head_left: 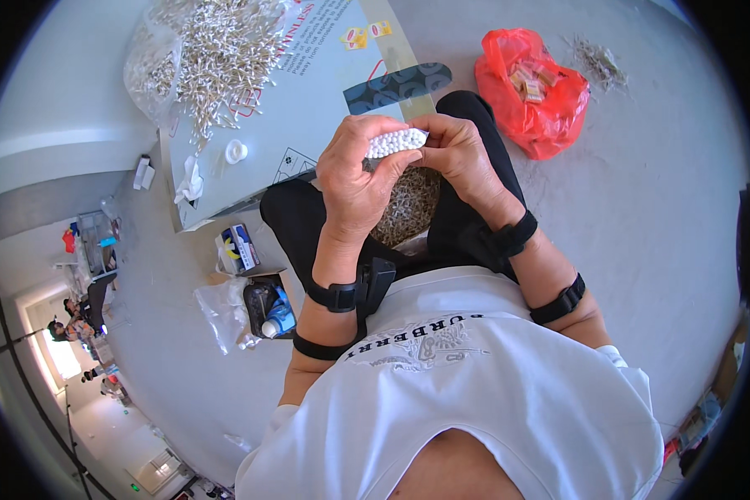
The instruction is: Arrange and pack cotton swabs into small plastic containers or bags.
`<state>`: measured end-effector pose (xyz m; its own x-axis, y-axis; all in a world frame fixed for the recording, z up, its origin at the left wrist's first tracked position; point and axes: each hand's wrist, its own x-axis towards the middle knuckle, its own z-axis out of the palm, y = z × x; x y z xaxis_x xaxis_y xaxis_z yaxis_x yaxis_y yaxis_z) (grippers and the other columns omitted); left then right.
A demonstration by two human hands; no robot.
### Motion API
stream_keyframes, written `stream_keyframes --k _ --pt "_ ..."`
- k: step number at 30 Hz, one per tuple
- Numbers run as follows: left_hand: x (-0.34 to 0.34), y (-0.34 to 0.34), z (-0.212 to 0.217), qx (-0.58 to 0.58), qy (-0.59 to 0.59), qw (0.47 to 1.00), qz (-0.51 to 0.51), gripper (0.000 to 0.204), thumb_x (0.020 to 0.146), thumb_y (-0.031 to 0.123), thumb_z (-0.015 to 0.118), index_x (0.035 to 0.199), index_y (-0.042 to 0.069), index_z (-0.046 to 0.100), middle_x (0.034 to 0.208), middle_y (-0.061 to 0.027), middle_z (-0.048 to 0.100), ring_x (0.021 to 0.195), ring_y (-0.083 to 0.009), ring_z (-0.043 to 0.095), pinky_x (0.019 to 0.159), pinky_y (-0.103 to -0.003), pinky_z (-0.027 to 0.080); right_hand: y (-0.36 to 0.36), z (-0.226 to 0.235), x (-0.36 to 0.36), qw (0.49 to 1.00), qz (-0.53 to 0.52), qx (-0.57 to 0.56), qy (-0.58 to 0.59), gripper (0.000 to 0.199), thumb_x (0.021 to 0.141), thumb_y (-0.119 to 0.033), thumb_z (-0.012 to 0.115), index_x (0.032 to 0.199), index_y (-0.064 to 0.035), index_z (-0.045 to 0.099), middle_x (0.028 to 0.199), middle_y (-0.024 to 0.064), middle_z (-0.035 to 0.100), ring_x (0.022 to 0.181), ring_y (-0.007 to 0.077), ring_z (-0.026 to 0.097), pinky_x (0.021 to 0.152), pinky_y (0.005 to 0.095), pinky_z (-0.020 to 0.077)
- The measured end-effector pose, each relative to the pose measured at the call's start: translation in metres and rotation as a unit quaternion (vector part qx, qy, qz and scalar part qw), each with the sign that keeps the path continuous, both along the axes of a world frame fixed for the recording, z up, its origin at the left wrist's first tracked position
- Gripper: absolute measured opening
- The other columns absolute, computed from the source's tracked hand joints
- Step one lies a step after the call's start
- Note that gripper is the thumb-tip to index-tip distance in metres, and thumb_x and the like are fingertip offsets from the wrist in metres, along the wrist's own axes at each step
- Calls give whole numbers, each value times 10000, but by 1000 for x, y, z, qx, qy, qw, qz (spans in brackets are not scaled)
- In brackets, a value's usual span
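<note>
A tight bundle of cotton swabs (396,143) is held up over my lap, its white tips packed together and facing me. My left hand (352,171) is closed around the bundle's left side. At its right end, the thumb and fingers of my right hand (465,162) pinch the bundle, with a bit of clear film showing there. Below my hands, between my thighs, sits a mass of loose cotton swabs (408,207); whatever contains it is mostly hidden.
A heap of cotton swabs (225,67) spills from a clear bag on the table (267,125), near a white spool (236,152). A red plastic bag (550,125) with small packs stands on the floor at right. Left of me is a cardboard box with a blue bottle (279,319).
</note>
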<state>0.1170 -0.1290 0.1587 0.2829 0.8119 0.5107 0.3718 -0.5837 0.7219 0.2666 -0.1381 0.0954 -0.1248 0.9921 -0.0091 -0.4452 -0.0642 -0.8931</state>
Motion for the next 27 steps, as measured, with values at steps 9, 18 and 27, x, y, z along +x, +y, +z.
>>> stream_keyframes --k 9,18,27 --pt "4 3 0 79 -27 996 -17 337 660 24 828 894 56 587 895 -77 697 820 -238 669 714 -313 543 2 -7 2 994 24 -31 98 276 747 47 747 1009 30 664 910 32 669 817 86 621 749 226 521" --pt "3 4 4 183 40 981 -54 366 689 36 821 950 69 567 915 -106 702 836 -262 680 702 -314 548 3 -8 2 990 13 -15 143 269 715 133 694 949 14 639 893 31 657 807 94 628 752 231 532" --pt "2 0 7 261 89 960 -52 421 698 21 814 1033 63 563 948 -132 692 834 -285 684 693 -331 563 3 -5 2 984 24 4 175 261 709 140 689 927 8 631 873 28 647 790 98 629 730 230 534"
